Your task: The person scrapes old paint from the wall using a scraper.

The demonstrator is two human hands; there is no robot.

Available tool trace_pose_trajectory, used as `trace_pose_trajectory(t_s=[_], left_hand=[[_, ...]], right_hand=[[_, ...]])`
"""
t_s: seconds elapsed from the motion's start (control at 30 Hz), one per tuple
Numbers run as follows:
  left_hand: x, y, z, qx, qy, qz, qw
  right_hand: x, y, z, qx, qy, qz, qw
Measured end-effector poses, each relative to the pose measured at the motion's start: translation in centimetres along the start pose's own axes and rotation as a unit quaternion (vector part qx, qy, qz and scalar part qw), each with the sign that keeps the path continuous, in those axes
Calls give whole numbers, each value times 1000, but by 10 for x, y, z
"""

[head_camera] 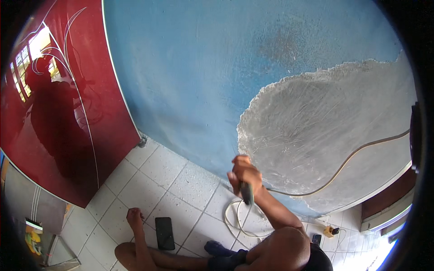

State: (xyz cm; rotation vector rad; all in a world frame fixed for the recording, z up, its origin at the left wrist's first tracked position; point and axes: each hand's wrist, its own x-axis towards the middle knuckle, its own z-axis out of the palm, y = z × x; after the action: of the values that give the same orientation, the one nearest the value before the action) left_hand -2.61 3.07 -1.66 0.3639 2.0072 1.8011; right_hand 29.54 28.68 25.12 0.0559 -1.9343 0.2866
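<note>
My right hand (245,172) is wrapped around the dark handle of a hand tool (247,193), apparently a scraper. The fist is at the lower left border of a bare grey plaster patch (305,135) on a blue painted wall (183,74). The tool's working end is mostly hidden by the fingers. A ragged, whitish rim of flaking paint (268,87) runs along the patch. Above the tiled floor, near my bent leg, my left hand (135,215) is loosely curled with nothing visible in it. A black smartphone (164,233) lies just right of it.
White floor tiles (190,189) carry paint crumbs near the wall. A coiled pale cable (234,232) lies by my foot; another cord (339,171) crosses the wall. At left stands a glossy red panel (112,142). A yellow power adapter (329,231) and small dark device (316,239) sit at right.
</note>
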Motion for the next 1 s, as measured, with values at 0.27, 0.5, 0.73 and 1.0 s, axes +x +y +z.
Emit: trace_pose_trajectory(t_s=[0.27, 0.5, 0.73, 1.0], left_hand=[[-8, 6, 2, 27, -1, -20, 999], [8, -21, -13, -3, 6, -3, 1000], [0, -11, -6, -5, -18, -5, 1000], [-4, 2, 2, 15, 0, -17, 1000]], right_hand=[[-6, -8, -8, -7, -23, -35, 999], [1, -12, 0, -11, -18, -46, 999], [-3, -13, 1, 5, -15, -49, 999], [-19, 10, -4, 45, 61, -88, 993]])
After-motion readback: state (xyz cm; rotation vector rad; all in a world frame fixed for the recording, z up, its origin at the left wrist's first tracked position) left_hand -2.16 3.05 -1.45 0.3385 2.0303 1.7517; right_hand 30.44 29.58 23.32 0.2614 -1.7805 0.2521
